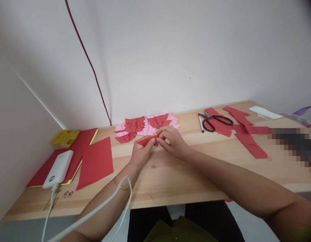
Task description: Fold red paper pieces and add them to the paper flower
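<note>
A small folded piece of red paper is pinched between my two hands over the middle of the table. My left hand grips its near side, thumb on top. The fingertips of my right hand close on its right end, partly hiding it. Just behind my hands, against the wall, lie rows of folded red paper pieces and folded pink paper pieces.
On the left are red sheets, a white power bank with a cable, and a yellow packet. Black-handled scissors, a pen and red paper scraps lie on the right. The white cable crosses my left forearm.
</note>
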{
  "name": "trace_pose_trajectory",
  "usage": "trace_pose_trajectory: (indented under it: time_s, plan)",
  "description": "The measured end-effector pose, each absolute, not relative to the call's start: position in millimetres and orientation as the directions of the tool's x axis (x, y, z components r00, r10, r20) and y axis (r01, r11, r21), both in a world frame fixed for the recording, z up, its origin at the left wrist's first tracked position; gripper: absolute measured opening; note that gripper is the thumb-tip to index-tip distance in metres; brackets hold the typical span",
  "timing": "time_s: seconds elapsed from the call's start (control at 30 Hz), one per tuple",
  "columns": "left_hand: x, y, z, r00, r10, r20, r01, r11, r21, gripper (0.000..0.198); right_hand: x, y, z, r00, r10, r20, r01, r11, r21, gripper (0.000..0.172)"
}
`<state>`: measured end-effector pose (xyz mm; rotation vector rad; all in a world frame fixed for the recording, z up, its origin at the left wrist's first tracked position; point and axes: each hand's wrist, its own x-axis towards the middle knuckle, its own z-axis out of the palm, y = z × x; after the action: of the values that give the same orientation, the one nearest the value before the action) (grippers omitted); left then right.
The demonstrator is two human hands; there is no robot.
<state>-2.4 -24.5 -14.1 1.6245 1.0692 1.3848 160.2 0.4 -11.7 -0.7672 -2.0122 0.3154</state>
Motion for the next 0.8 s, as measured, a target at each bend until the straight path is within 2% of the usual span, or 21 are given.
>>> trace_pose_trajectory:
  time_s: [0.13, 0.27, 0.5, 0.63, 0.8]
  plan:
    - [-3.6, -23.6, -14.7, 0.053, 0.935, 0.350, 0.151, -0.354, 0.923, 0.022, 161.1, -0.1, -11.6, -0.351, 0.638, 0.685, 0.423, 0.761, -0.492, 0.016]
    - [-4.8, -23.1, -14.3, 0.049, 0.945, 0.323, 0.169, -0.326, 0.930, 0.023, 163.9, 0.1, -9.0, -0.272, 0.651, 0.709, 0.478, 0.731, -0.488, 0.002]
    - [-5.3, -22.1, -14.3, 0.102, 0.946, 0.307, 0.233, -0.322, 0.917, 0.025, 165.4, 3.7, -8.3, -0.323, 0.638, 0.699, 0.466, 0.750, -0.470, 0.008]
    - [-6.3, -20.1, -20.2, 0.085, 0.967, 0.240, 0.182, -0.252, 0.951, 0.025, 165.0, 5.8, -10.5, -0.353, 0.657, 0.666, 0.440, 0.745, -0.502, 0.007]
    - [-5.5, -20.4, -21.8, 0.113, 0.978, 0.172, 0.199, -0.192, 0.961, 0.026, 165.9, 8.0, -12.4, -0.401, 0.685, 0.608, 0.421, 0.728, -0.542, 0.007]
